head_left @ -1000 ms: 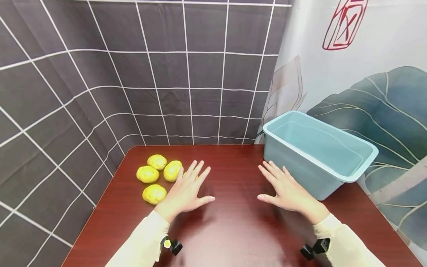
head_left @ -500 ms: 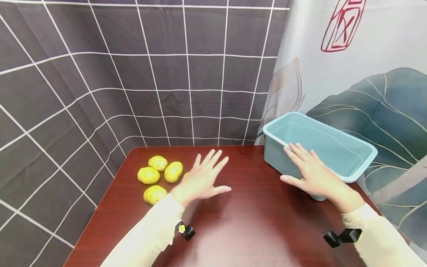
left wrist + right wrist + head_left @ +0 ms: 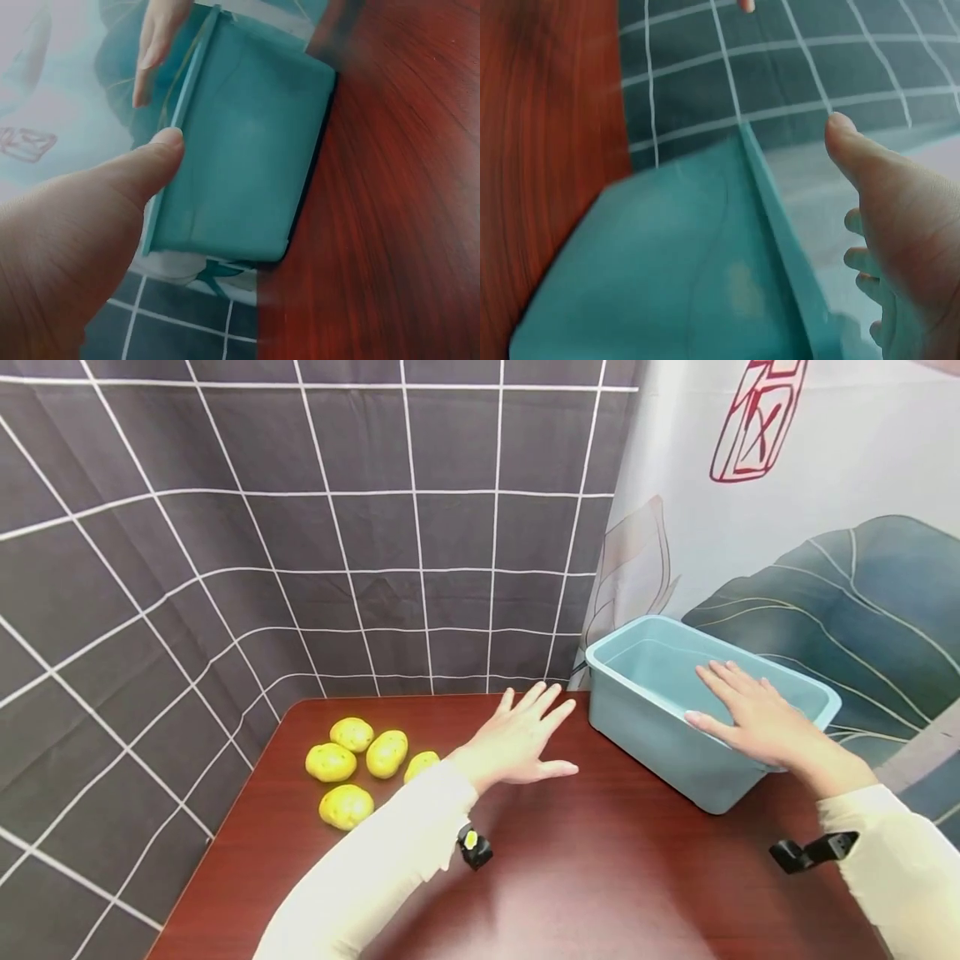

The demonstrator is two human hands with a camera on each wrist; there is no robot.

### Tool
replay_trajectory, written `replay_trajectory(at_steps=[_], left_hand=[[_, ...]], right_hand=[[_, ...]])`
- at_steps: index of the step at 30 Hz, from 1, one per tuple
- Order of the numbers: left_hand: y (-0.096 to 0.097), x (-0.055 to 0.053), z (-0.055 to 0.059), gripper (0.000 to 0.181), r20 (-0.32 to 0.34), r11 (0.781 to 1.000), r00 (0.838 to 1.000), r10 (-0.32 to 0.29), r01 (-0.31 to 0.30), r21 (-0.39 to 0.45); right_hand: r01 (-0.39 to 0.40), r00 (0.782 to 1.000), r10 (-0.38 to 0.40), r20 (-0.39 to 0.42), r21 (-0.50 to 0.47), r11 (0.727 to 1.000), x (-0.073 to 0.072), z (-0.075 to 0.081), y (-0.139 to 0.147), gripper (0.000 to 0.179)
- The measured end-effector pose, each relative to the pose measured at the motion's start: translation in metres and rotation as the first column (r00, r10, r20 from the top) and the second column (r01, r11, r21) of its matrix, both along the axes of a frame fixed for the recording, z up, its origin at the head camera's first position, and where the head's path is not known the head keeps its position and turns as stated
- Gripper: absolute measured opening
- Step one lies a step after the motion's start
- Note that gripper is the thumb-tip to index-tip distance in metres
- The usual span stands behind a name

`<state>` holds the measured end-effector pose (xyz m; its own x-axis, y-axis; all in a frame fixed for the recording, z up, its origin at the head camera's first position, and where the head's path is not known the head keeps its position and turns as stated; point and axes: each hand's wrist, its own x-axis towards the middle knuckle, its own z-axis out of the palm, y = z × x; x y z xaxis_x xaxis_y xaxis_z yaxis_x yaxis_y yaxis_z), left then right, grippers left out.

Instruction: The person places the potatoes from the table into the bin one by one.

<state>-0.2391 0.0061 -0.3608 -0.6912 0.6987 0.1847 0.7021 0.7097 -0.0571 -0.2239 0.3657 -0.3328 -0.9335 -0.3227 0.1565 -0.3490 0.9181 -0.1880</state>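
A light blue rectangular plastic bin (image 3: 667, 752) stands on the right of the table. My left hand (image 3: 521, 741) hovers over the table left of the bin, fingers spread, holding nothing. Over the bin's near side is my right hand (image 3: 761, 718), its fingers extended above the opening; it holds nothing, and whether it touches the rim is unclear. In the left wrist view the left thumb (image 3: 161, 150) appears in front of the bin's side (image 3: 240, 142). The right wrist view has the right hand (image 3: 907, 232) beside the bin's rim (image 3: 780, 232).
Several yellow potatoes (image 3: 387, 754) lie at the table's back left, one partly behind the left sleeve (image 3: 382, 852). A dark grid-patterned curtain (image 3: 450, 535) and a pale printed curtain (image 3: 825, 477) hang behind the reddish-brown table (image 3: 585, 877). Each wrist carries a small black camera (image 3: 474, 846).
Both hands have moved right and a little away from me. My right hand went from beside the bin to above it; my left hand left the potatoes. Bin and potatoes stay put.
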Motion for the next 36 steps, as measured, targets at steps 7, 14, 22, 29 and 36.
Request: replay_trajectory(at_steps=[7, 14, 22, 29, 36], left_hand=[[0.050, -0.015, 0.002, 0.091, -0.018, 0.998, 1.000, 0.002, -0.003, -0.063], [0.097, -0.019, 0.000, 0.090, -0.019, 0.996, 1.000, -0.010, 0.008, -0.093], [0.134, -0.017, -0.001, 0.090, 0.039, 0.990, 0.999, 0.012, -0.006, -0.140], [0.152, -0.014, -0.004, 0.093, 0.080, 0.984, 0.997, 0.017, -0.002, -0.179], [0.156, -0.017, -0.010, 0.093, 0.100, 0.988, 0.994, 0.034, -0.018, -0.154]], right_hand=[[0.029, 0.995, -0.031, 0.090, 0.027, 0.999, -0.032, -0.001, 0.030, 0.084], [0.066, 0.989, -0.071, 0.126, 0.047, 0.997, -0.050, -0.010, 0.056, 0.085], [0.142, 0.976, -0.148, 0.163, 0.045, 0.989, -0.061, -0.022, 0.088, 0.087], [0.188, 0.963, -0.191, 0.188, 0.037, 0.982, -0.066, -0.028, 0.108, 0.090], [0.205, 0.959, -0.211, 0.188, 0.053, 0.977, -0.069, -0.027, 0.109, 0.091]])
